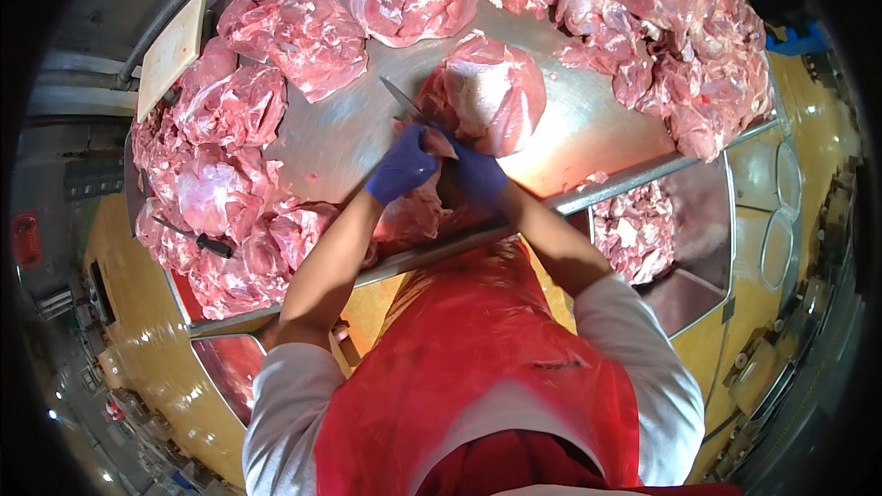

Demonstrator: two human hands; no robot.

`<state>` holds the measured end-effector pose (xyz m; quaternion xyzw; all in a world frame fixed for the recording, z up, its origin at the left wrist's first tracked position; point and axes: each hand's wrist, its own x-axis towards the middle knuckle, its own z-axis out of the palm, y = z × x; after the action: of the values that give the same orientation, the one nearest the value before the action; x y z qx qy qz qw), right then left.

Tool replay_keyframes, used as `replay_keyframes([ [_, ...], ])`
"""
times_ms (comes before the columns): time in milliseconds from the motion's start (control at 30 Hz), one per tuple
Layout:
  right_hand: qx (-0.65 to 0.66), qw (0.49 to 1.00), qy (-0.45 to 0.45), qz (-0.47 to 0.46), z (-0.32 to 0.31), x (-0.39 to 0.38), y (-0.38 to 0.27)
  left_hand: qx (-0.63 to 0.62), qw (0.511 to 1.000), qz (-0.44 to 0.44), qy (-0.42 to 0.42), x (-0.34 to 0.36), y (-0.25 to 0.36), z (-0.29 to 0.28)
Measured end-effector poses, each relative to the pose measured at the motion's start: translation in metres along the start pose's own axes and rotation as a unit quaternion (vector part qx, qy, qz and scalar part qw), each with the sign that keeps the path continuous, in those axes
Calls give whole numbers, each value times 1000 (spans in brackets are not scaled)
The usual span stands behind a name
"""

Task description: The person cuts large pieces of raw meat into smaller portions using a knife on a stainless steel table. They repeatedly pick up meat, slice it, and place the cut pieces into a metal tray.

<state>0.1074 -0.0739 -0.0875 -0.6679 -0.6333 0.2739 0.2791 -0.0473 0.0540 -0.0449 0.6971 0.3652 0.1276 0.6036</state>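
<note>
In gloved fingers, my left hand (401,168) grips a small strip of meat (440,143) at the middle of the steel table (326,133). Close beside it, my right hand (473,172), also gloved, is closed on a knife (400,96), its blade pointing up and left; the handle is largely hidden by the hand and meat. A large round cut of meat (487,92) rests just beyond both hands, and more meat (413,216) lies beneath them at the front edge.
Piles of meat (276,28) line the left and far side, another (671,37) the right. A second knife (207,241) lies on the left pile. A white board (170,55) stands at left. Below the table rail (643,165) are a bin of trimmings (634,225) and a tray (228,363).
</note>
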Motion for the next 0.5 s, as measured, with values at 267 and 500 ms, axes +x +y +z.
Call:
replay_keyframes([
  [267,77,993,78,-48,43,15,1,99,990,-4,101,-49,55,-90],
  [500,389,903,76,164,-88,-11,-61,117,967,200,102,-45,186,-57],
])
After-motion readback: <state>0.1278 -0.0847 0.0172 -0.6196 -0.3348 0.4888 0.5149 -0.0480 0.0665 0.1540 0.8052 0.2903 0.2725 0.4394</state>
